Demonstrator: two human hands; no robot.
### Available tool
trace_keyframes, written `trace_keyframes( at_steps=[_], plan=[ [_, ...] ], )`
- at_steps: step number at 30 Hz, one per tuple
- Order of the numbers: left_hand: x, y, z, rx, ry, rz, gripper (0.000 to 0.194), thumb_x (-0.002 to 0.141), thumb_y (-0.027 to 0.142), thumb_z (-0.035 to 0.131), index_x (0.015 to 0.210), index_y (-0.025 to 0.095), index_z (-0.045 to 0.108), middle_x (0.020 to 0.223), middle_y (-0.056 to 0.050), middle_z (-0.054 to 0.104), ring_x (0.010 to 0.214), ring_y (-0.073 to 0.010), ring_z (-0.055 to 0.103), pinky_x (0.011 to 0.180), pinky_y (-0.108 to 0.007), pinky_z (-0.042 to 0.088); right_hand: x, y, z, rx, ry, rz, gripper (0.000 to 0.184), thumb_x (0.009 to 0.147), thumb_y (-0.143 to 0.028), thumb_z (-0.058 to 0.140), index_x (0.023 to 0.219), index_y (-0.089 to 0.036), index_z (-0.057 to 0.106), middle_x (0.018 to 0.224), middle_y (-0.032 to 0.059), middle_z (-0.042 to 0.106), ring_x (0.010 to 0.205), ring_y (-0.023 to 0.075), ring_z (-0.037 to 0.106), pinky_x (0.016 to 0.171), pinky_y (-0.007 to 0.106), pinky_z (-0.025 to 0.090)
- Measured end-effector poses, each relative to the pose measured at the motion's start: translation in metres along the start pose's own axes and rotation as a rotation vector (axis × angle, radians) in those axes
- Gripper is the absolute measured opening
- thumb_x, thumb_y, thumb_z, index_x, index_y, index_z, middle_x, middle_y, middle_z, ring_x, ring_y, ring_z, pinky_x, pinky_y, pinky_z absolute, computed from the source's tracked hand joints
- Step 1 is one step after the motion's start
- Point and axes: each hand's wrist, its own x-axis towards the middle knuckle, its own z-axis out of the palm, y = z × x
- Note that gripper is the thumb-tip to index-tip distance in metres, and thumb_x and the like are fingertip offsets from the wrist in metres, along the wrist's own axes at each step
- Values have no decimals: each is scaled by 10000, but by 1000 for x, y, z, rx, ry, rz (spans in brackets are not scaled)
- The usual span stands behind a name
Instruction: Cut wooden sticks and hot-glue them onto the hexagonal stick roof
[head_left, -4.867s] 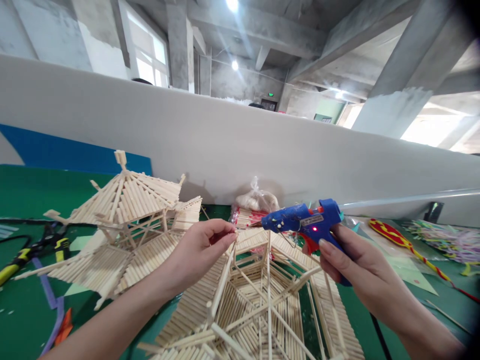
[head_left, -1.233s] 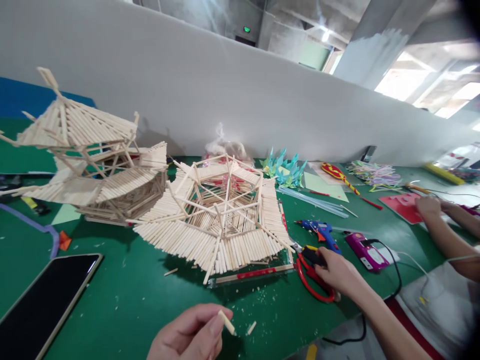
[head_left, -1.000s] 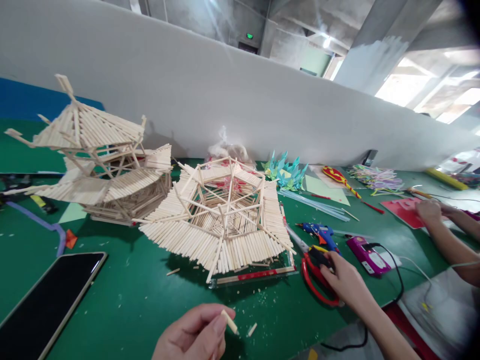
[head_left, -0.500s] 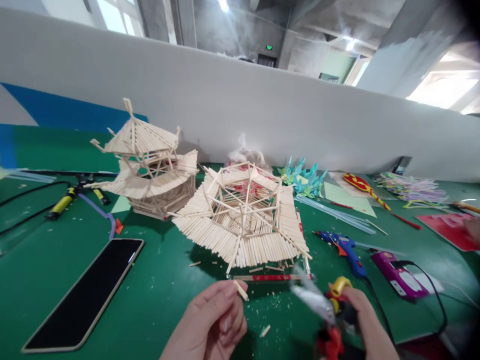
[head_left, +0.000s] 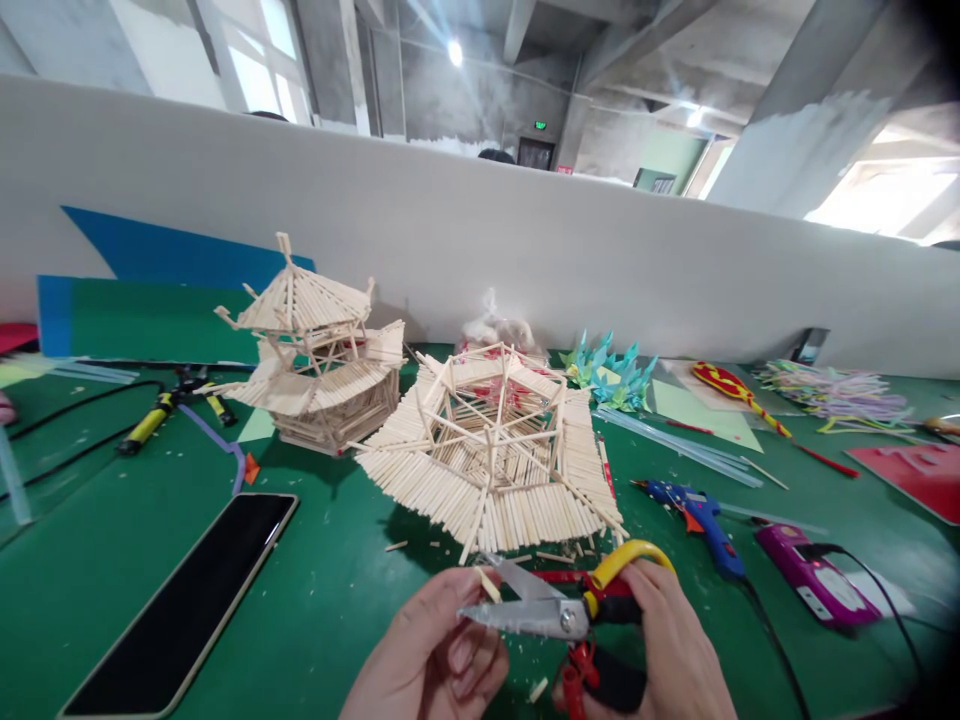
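My left hand (head_left: pixel 439 645) pinches a short wooden stick (head_left: pixel 490 584) between thumb and fingertips. Wrapped round the handles of a pair of scissors (head_left: pixel 551 618) is my right hand (head_left: pixel 671 635). The scissor blades stand apart, one on each side of the stick, close to my left fingertips. Just beyond both hands sits a wooden stick model (head_left: pixel 517 518) with a sloping roof of side-by-side sticks and an open frame on top. A taller, two-roofed stick pavilion (head_left: pixel 319 385) stands behind it to the left.
A phone (head_left: pixel 187 600) lies at the left. To the right are a blue glue gun (head_left: pixel 701 520), a purple corded device (head_left: pixel 814 575) and clear glue sticks (head_left: pixel 682 445). Teal folded paper (head_left: pixel 611 370) stands behind, before a white partition (head_left: pixel 450 230). Stick offcuts (head_left: pixel 538 690) litter the green table.
My right hand has brought the scissors left and up to the stick, blades spread around it. My left hand still pinches the stick. The head view has tilted up slightly.
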Motion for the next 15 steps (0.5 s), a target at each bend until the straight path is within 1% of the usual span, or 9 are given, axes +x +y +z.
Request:
trace_keyframes(
  at_steps=[2,6,10,15],
  plan=[
    [1,-1,0,2,6,-6,253,603,240,757,486,135,559,417,60,389,428,-47,302,473,-193,335,5,-7,-1,-11,34,35,817,523,-412,619,1190,-116,252,942,191,520,795,364,586,576,472,524],
    [5,-2,1,-11,-4,21,260,612,246,750,485,136,553,422,62,393,420,-47,286,460,-194,320,11,-14,-2,-21,63,46,782,507,-385,602,1162,-117,269,934,184,515,784,353,585,576,465,523],
    [4,-4,0,-12,-19,27,265,633,256,738,490,140,546,424,60,400,422,-52,281,467,-202,316,11,-14,-1,-16,61,59,747,535,-372,603,1166,-132,281,945,173,522,800,331,586,599,438,526],
    [4,-5,-2,23,-41,36,295,647,285,727,486,142,526,434,61,391,428,-53,288,489,-209,328,10,-11,3,-22,90,45,781,550,-420,620,1197,-134,290,953,173,529,812,330,585,611,442,524]
  ],
)
